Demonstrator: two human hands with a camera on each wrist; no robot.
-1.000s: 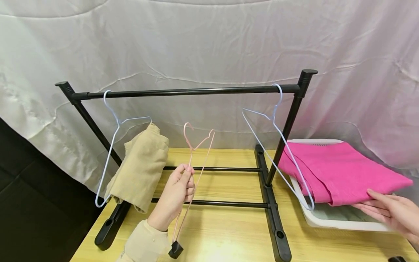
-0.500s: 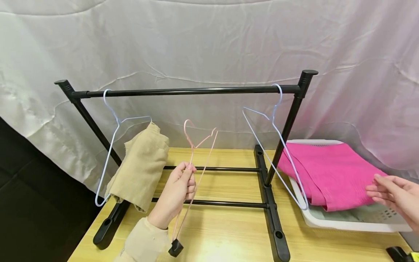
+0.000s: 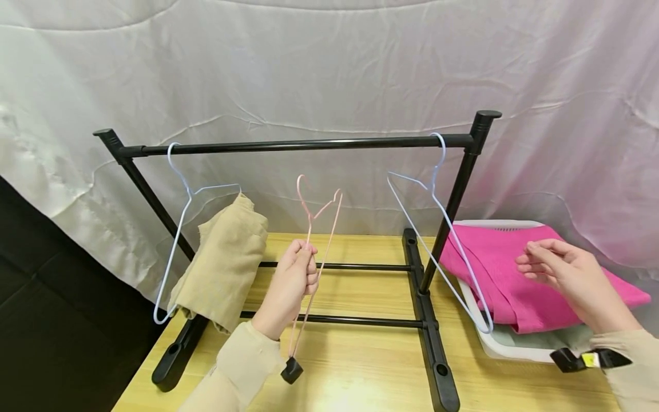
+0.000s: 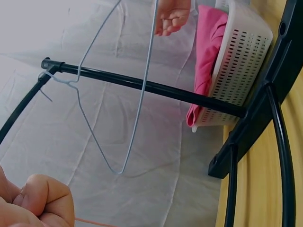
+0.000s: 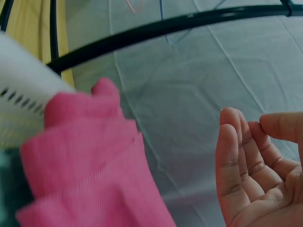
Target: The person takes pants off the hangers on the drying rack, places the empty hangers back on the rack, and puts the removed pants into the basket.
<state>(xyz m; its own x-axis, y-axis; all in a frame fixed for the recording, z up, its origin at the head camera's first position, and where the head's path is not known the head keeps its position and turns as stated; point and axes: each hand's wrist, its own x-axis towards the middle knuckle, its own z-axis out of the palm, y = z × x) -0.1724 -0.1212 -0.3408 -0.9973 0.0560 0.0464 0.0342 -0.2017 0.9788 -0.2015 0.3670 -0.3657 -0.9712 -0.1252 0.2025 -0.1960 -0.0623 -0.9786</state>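
Observation:
My left hand grips a thin pink wire hanger by one side, in front of the rack; its hook points up. Over the basket, my right hand hovers with loosely bent fingers and nothing in them. In the right wrist view the thumb meets a fingertip of that right hand. Below it lies a folded bright pink cloth, heaped in a white plastic basket. A paler greenish cloth shows beneath the pink one.
A black rack stands on the wooden table. From its bar hang a blue hanger at left, beside a beige folded cloth, and another blue hanger at right, partly before the basket. A pale curtain backs everything.
My right hand has let go of the pink cloth, drawn off to the right, then moved left and up over it. My left hand has raised the pink hanger slightly.

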